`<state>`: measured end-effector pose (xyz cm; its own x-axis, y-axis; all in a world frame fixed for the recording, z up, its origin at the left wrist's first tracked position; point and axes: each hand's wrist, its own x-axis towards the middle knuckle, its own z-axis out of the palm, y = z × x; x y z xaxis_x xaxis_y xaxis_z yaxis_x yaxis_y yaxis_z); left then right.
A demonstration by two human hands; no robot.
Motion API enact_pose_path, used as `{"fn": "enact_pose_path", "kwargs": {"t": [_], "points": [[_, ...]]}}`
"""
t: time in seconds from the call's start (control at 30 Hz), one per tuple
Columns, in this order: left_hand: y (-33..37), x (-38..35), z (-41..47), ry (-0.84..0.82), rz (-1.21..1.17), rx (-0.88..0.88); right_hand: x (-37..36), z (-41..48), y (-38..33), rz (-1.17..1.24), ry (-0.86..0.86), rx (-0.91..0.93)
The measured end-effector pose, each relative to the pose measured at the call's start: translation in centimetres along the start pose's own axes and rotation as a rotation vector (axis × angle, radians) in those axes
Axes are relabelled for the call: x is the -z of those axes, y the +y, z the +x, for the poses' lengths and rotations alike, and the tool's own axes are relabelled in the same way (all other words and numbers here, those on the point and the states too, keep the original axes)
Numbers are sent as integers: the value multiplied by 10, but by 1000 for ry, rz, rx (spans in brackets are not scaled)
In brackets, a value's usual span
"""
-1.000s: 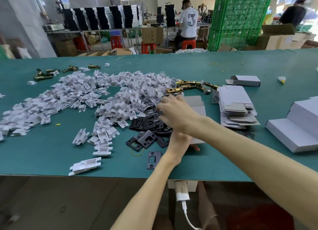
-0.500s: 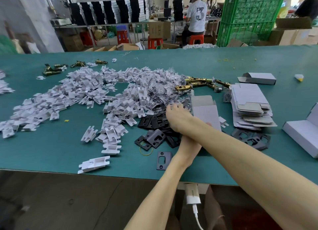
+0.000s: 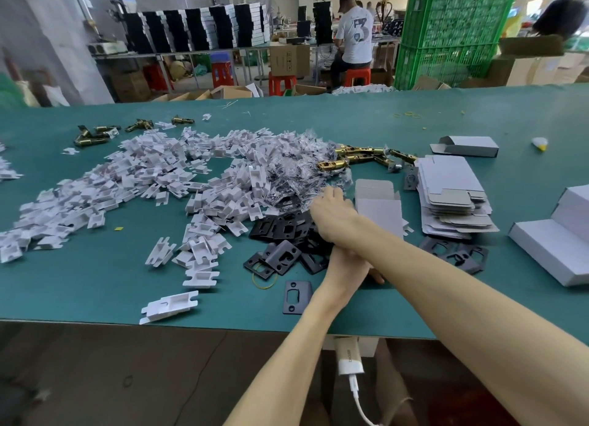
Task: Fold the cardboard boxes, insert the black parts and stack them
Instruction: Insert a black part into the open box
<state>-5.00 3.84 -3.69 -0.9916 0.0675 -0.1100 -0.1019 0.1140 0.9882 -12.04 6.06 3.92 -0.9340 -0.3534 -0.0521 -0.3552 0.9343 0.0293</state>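
Black plates (image 3: 280, 228) are lying heaped at frame centre on the desk (image 3: 95, 285), just left of the open cardboard box (image 3: 379, 208). The right hand (image 3: 334, 216) is still crossing over the left hand (image 3: 345, 266) and is now probing slightly farther up the heap, fingers curled down. Whether either hand is holding anything cannot be told. Insertion is judged as still pending.

green crates (image 3: 446, 33) far back; brass latches (image 3: 350, 154), seemingly
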Motion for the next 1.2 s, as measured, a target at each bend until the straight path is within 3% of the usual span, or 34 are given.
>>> {"fn": "enact_pose_path", "kwargs": {"t": [0.3, 0.47, 0.53, 0.7, 0.87, 1.2], "points": [[13, -4, -4, -30, -53, -146, 10, -14, 2, 140, 243, 120], [18, -5, -2, 44, -224, -129, 44, -21, 14, 589, 377, 99], [17, -6, -1, 53, -270, -112, 60, -25, 28, 657, 451, 95], [16, -4, 0, 52, -330, -110, 75, -29, 76, 483, 429, 15], [16, -4, -2, 27, -339, -128, 65, -38, 93, 234, 310, 96], [15, -3, -1, 28, -336, -140, 73, -43, 98, 329, 259, 127]]}}
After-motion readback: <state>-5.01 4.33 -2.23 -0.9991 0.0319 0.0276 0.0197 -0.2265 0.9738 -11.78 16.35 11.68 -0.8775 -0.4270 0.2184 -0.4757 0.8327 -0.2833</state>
